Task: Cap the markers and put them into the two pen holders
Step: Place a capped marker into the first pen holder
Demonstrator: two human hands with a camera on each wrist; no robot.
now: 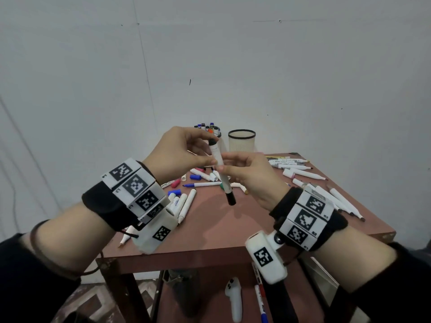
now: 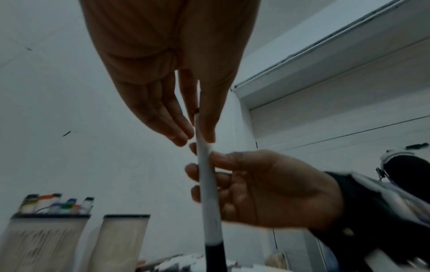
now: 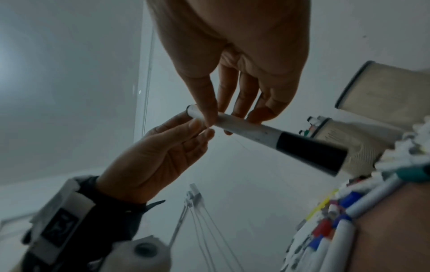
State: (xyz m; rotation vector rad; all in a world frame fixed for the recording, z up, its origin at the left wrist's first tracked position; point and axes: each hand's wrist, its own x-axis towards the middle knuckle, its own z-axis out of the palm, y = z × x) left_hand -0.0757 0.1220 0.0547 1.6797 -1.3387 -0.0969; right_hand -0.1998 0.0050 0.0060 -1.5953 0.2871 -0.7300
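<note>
Above the brown table (image 1: 210, 231) both hands hold one white marker (image 1: 218, 164), tilted, with its black cap (image 1: 231, 198) fitted on the lower end. My left hand (image 1: 214, 150) pinches the upper barrel near its dark top end. My right hand (image 1: 221, 162) pinches the middle of the barrel. The left wrist view shows the marker (image 2: 207, 184) running down between the fingers of both hands. At the table's far edge stand two beige pen holders: one (image 1: 241, 141) looks empty, and the other, mostly behind my left hand, holds several capped markers (image 1: 210, 128).
Many loose markers (image 1: 303, 173) and caps (image 1: 195, 177) lie scattered over the table's far half and right side. More markers (image 1: 184, 203) lie by my left wrist. A white controller (image 1: 234, 299) sits on the lower shelf. A white wall stands close behind.
</note>
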